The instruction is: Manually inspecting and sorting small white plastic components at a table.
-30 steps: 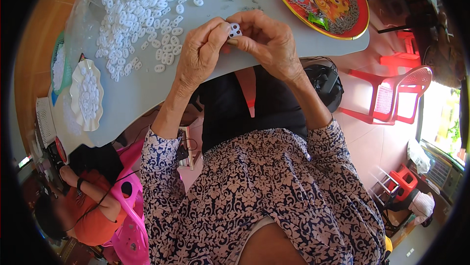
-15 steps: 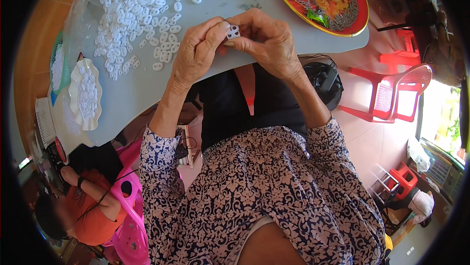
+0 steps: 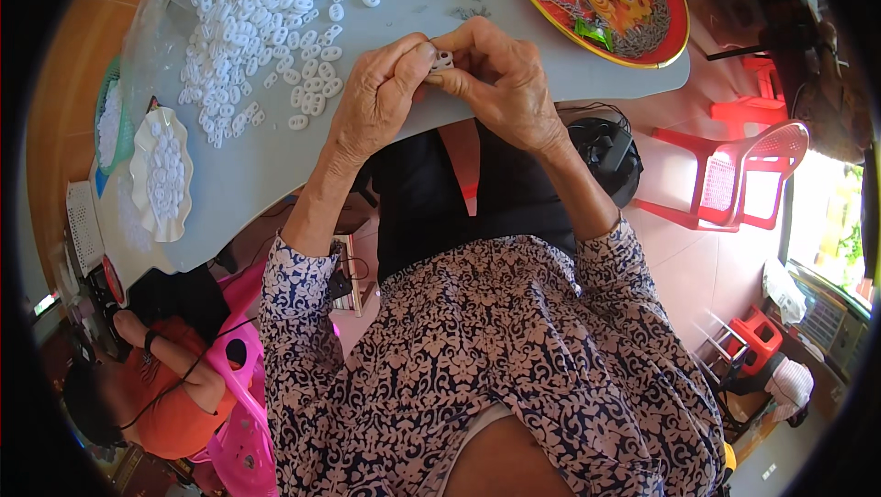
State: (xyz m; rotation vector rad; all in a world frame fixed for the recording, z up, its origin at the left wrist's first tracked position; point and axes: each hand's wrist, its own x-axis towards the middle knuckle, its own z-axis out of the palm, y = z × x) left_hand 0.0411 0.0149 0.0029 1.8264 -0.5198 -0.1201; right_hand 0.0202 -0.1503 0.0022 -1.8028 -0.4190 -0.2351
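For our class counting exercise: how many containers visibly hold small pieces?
3: the round red tray with grey pieces, at the upper right; the wavy-edged white dish with white pieces, at the left; and the green basket with white pieces, farther left. Others may be hidden.

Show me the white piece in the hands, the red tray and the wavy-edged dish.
White piece [image 3: 443, 61]: head view, its small exposed face.
Red tray [image 3: 626, 8]: head view, its bare printed middle.
Wavy-edged dish [image 3: 143, 167]: head view, its left wall.
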